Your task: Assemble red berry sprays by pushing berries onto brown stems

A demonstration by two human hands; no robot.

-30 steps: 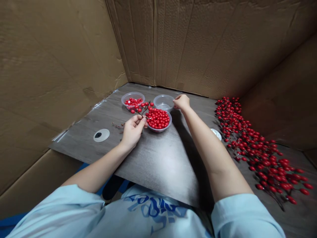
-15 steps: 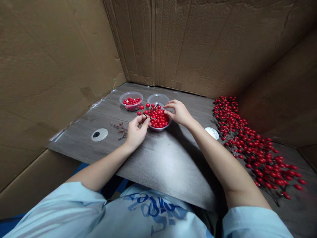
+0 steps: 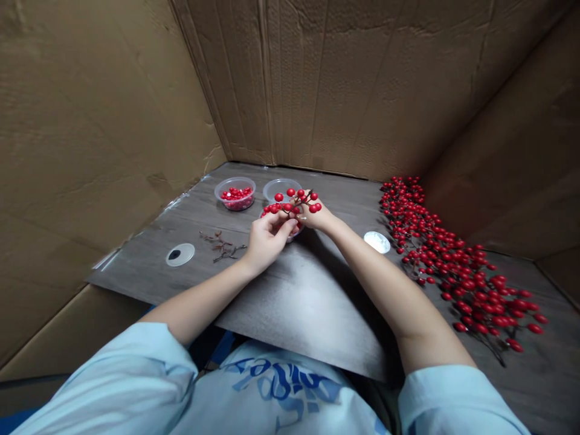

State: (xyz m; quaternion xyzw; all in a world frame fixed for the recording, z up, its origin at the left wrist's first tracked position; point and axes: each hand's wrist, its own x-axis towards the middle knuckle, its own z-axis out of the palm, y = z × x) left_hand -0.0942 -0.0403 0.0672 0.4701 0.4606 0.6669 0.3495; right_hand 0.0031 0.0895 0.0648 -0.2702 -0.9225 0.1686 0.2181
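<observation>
My left hand (image 3: 270, 240) pinches an artificial berry sprig (image 3: 288, 206), a dark stem with several glossy red berries, between thumb and fingers. Right behind the sprig is my right hand (image 3: 313, 211), fingers curled in toward it. Berries cover those fingertips, so what they grip is hidden. Below both hands stands a clear plastic bowl of loose red berries (image 3: 295, 229), mostly blocked from sight. Bare brown twigs (image 3: 223, 246) lie on the table left of my left hand.
A second clear bowl (image 3: 235, 202) with red berries stands back left; another clear bowl (image 3: 281, 183) is beside it. A large heap of berry branches (image 3: 453, 260) covers the right side. White discs (image 3: 180, 255) lie left and right. Cardboard walls (image 3: 317, 90) enclose the table.
My left hand has moved right and carried the sprig over the front bowl. My right hand has come in behind the sprig, its fingers more curled. The view has shifted slightly.
</observation>
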